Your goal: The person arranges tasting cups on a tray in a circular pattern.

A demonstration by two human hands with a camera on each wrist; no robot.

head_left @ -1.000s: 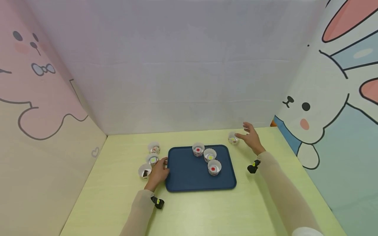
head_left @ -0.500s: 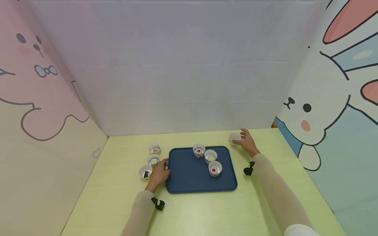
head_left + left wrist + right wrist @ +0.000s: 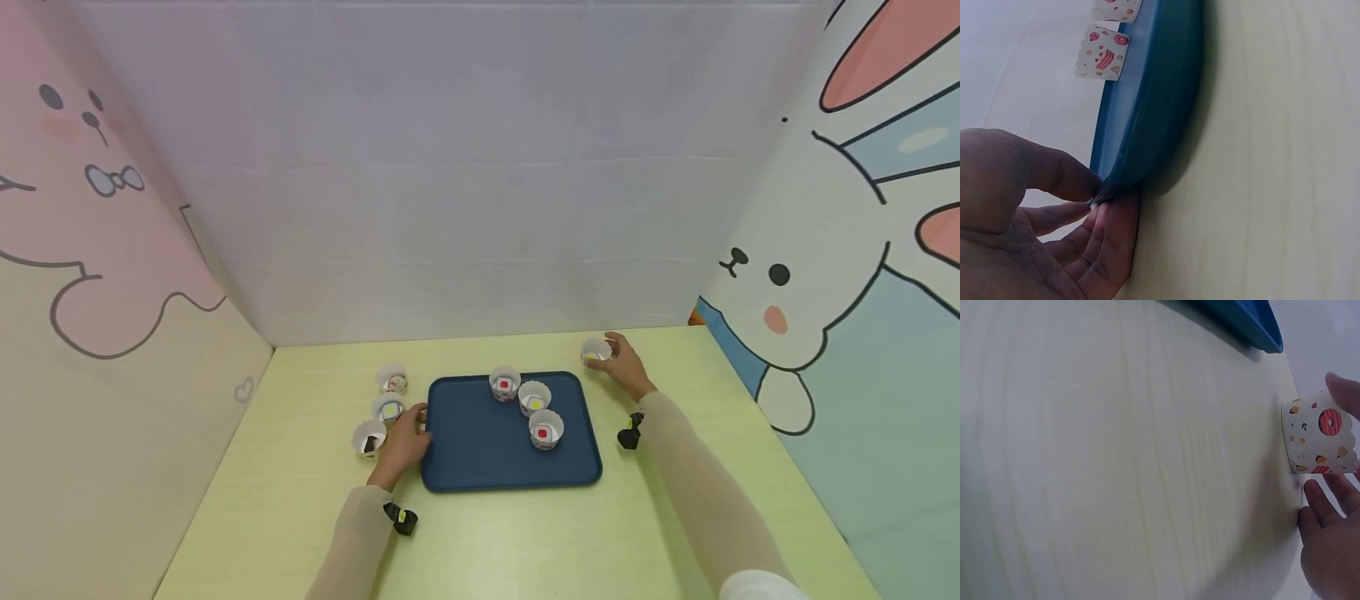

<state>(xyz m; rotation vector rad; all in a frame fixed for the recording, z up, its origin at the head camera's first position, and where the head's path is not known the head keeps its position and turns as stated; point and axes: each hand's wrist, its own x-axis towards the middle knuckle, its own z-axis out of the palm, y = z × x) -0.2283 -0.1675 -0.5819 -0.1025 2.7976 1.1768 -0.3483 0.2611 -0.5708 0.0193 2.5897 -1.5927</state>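
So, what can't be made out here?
Head: the pieces in the cups, too small to identify.
Right wrist: inside of the cup in the right hand, hidden by its own wall.
Right wrist: rest of that hand, cut off by the right edge.
Left wrist: upper cup, cut off by the top edge.

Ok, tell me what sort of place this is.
Probably a screened-off tabletop work booth: a pale table bears a tray and cups, a plain white backdrop rises behind it, and cartoon figures, including a rabbit, decorate both sides.
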